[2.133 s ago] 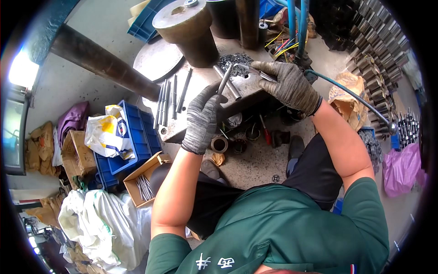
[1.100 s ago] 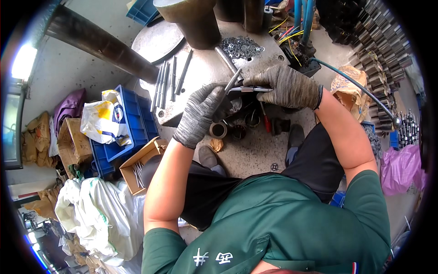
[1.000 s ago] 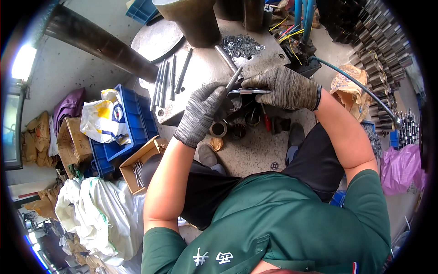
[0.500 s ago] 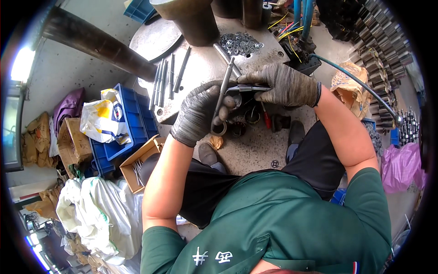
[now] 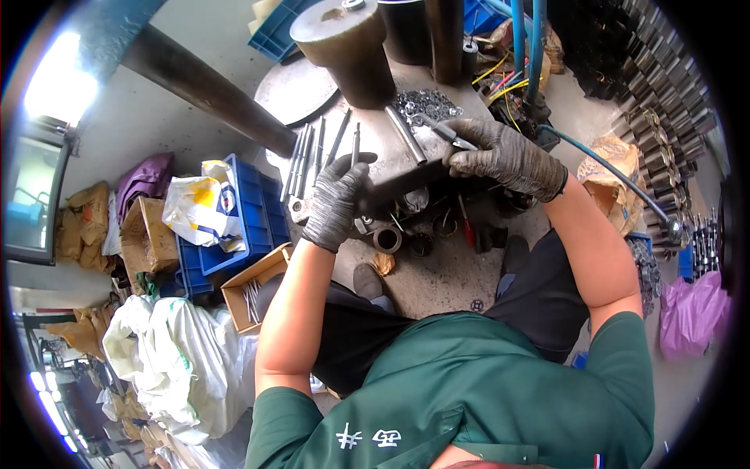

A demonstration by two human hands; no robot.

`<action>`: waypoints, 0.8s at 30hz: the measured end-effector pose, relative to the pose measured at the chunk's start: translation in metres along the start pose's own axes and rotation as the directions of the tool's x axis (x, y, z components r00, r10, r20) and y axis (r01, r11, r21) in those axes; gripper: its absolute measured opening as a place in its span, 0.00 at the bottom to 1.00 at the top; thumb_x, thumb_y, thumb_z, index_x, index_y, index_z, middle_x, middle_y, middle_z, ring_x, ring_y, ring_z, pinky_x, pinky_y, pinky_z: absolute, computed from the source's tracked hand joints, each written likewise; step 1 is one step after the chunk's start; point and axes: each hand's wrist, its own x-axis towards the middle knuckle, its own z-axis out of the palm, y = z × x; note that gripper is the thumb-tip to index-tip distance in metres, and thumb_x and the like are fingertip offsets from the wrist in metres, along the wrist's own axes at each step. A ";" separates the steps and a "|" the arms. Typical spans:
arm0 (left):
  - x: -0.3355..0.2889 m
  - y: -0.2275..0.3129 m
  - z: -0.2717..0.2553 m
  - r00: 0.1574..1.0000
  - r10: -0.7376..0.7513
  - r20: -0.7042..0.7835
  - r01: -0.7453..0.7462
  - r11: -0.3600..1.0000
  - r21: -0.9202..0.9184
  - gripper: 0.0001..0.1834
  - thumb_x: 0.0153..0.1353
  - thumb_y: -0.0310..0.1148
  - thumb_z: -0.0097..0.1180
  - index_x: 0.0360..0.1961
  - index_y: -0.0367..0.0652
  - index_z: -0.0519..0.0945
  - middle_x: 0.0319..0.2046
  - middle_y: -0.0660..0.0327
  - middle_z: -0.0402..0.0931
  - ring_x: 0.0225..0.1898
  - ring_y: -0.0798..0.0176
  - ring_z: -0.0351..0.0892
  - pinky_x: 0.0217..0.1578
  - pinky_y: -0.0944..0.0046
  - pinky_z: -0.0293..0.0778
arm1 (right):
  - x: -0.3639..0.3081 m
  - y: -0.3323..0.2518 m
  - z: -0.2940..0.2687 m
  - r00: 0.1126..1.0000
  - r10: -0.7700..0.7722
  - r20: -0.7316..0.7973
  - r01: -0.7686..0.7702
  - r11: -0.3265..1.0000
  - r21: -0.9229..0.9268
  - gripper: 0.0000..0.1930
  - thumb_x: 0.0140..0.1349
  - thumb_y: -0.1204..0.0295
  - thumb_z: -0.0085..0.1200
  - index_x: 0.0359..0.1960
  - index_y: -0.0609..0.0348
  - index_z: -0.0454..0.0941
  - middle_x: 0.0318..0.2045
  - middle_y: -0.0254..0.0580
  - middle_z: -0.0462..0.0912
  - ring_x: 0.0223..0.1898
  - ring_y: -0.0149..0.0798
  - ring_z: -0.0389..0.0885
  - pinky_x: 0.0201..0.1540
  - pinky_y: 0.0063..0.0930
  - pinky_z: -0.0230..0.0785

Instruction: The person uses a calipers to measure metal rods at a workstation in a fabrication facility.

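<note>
My left hand (image 5: 337, 202), in a grey knit glove, is closed round a slim metal rod (image 5: 356, 143) whose upper end sticks up past the fingers. The rod's lower part is mostly hidden by the glove. My right hand (image 5: 508, 156), gloved alike, grips pliers (image 5: 442, 131), their jaws pointing up and left at a pile of small metal rings (image 5: 422, 103). Between my hands, a thick metal pin (image 5: 405, 135) lies on the metal table (image 5: 375, 166). Several thin rods (image 5: 305, 160) lie side by side near the table's left edge.
A heavy metal cylinder (image 5: 348, 59) stands at the table's back beside a round plate (image 5: 297, 92). Blue crates (image 5: 248, 211) and a cardboard box of rods (image 5: 234, 295) are left. A red-handled tool (image 5: 469, 232) is below the table edge; a blue hose (image 5: 605, 156) runs right.
My hands have drawn apart: the right carries the pliers up toward the ring pile, the left has moved left and lower with the rod. The view has shifted slightly.
</note>
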 end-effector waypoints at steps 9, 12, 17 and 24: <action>0.028 -0.003 -0.077 0.777 0.520 -0.356 0.206 0.324 0.923 0.22 0.67 0.42 0.58 0.58 0.43 0.81 0.49 0.39 0.82 0.51 0.38 0.82 0.56 0.47 0.78 | -0.011 -0.033 -0.022 0.962 -0.191 -0.197 0.210 0.975 0.078 0.29 0.67 0.69 0.64 0.67 0.66 0.72 0.42 0.38 0.86 0.43 0.29 0.84 0.50 0.24 0.80; 0.032 0.010 -0.076 0.825 0.376 -0.422 0.381 0.182 0.907 0.27 0.66 0.51 0.58 0.59 0.45 0.81 0.53 0.38 0.79 0.55 0.38 0.80 0.57 0.47 0.77 | -0.015 -0.040 -0.022 0.952 -0.208 -0.226 0.226 0.972 0.059 0.28 0.68 0.70 0.64 0.67 0.65 0.72 0.43 0.37 0.86 0.44 0.30 0.85 0.49 0.24 0.80; 0.041 0.020 -0.058 0.877 0.322 -0.355 0.349 0.079 0.934 0.40 0.62 0.63 0.62 0.64 0.43 0.79 0.56 0.43 0.80 0.56 0.45 0.82 0.57 0.51 0.77 | -0.014 -0.037 -0.021 0.966 -0.192 -0.175 0.212 0.972 0.101 0.28 0.67 0.70 0.65 0.66 0.68 0.73 0.45 0.39 0.86 0.46 0.31 0.86 0.51 0.25 0.80; 0.060 0.022 -0.046 0.944 0.297 -0.143 0.151 -0.003 0.989 0.33 0.57 0.54 0.68 0.61 0.49 0.82 0.52 0.47 0.83 0.56 0.42 0.78 0.61 0.48 0.71 | -0.009 -0.035 -0.024 0.974 -0.167 -0.151 0.181 0.980 0.081 0.27 0.68 0.67 0.65 0.64 0.68 0.74 0.44 0.39 0.86 0.43 0.28 0.86 0.48 0.23 0.79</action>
